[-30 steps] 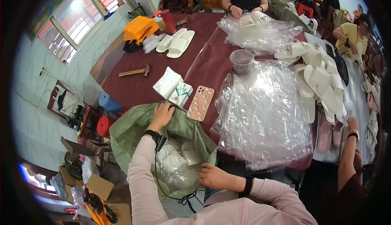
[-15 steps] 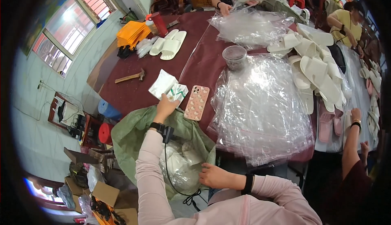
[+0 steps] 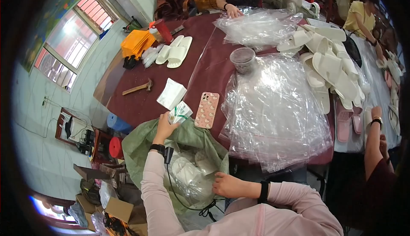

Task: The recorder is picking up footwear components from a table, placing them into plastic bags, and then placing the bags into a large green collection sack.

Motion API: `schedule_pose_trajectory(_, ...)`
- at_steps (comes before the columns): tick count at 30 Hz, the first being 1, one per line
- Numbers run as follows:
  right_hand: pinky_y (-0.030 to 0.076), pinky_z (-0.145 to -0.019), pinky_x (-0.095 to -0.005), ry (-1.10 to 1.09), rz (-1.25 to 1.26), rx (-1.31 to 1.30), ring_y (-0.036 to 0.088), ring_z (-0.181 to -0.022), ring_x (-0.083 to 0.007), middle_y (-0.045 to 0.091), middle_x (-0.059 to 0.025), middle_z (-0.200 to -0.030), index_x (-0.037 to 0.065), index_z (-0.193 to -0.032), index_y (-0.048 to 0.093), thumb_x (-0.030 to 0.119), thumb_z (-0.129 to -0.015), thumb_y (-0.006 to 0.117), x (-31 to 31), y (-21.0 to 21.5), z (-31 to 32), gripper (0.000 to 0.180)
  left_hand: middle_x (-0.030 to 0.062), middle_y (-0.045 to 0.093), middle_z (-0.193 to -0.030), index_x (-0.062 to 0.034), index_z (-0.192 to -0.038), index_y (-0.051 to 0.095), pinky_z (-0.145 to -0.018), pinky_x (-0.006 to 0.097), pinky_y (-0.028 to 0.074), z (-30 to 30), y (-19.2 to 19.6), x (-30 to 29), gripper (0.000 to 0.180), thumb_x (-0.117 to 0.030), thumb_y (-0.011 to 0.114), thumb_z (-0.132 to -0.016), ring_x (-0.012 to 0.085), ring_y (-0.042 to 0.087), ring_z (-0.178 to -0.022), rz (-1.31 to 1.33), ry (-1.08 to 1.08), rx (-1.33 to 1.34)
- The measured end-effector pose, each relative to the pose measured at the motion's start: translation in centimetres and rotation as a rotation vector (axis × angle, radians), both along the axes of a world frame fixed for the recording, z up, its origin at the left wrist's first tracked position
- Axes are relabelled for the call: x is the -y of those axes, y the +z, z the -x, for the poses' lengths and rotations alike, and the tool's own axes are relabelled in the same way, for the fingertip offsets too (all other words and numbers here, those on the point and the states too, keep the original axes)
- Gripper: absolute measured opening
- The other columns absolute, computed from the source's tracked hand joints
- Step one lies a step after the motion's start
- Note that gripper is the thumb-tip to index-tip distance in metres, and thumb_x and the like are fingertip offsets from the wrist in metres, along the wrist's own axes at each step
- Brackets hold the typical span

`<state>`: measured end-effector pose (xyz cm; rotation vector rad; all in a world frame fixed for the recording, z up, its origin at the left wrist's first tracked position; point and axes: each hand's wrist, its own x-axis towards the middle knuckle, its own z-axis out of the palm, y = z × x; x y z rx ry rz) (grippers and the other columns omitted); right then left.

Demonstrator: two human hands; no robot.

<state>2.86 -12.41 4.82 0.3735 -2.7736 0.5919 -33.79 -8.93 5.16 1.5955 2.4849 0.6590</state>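
Green-and-white packet (image 3: 180, 113) sits at the near edge of the maroon surface (image 3: 149, 97), and your left hand (image 3: 164, 125) clamps its fingers on it. Just beside it lies a pink phone case (image 3: 207, 110), with a white paper bag (image 3: 171, 94) behind. Your right hand (image 3: 228, 184) rests curled on the rim of the green sack (image 3: 141, 146) below the surface edge, gripping nothing you can make out, next to bagged white slippers (image 3: 190, 174) inside. A heap of clear plastic bags (image 3: 273, 112) spreads to your right.
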Motion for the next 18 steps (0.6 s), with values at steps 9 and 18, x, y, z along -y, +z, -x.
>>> schedule_pose_trajectory(9, 0.041, -0.086, -0.0355, -0.034, 0.027, 0.019, 0.059, -0.078, -0.0205, 0.058, -0.0024, -0.073, 0.01, -0.074, 0.062, 0.014, -0.072, 0.057, -0.2, -0.8, 0.0, 0.006, 0.0202, 0.056, -0.104, -0.0025, -0.124, 0.046, -0.079, 0.048, 0.045, -8.1, 2.5, -3.0, 0.064, -0.038, 0.07, -0.075, 0.0396, 0.054, -0.096, 0.118, 0.047, -0.403)
schedule_pose_trajectory(18, 0.04, -0.079, -0.0364, -0.057, 0.014, -0.093, 0.059, -0.073, -0.0237, 0.058, -0.0039, -0.067, 0.01, -0.065, 0.061, 0.016, -0.069, 0.057, 0.2, -1.9, 0.9, 0.008, 0.0254, 0.058, -0.105, -0.0136, -0.127, 0.046, -0.081, 0.051, 0.045, -13.9, 1.3, -5.8, 0.074, -0.054, 0.068, -0.068, 0.0433, 0.057, -0.095, 0.285, 0.034, -0.199)
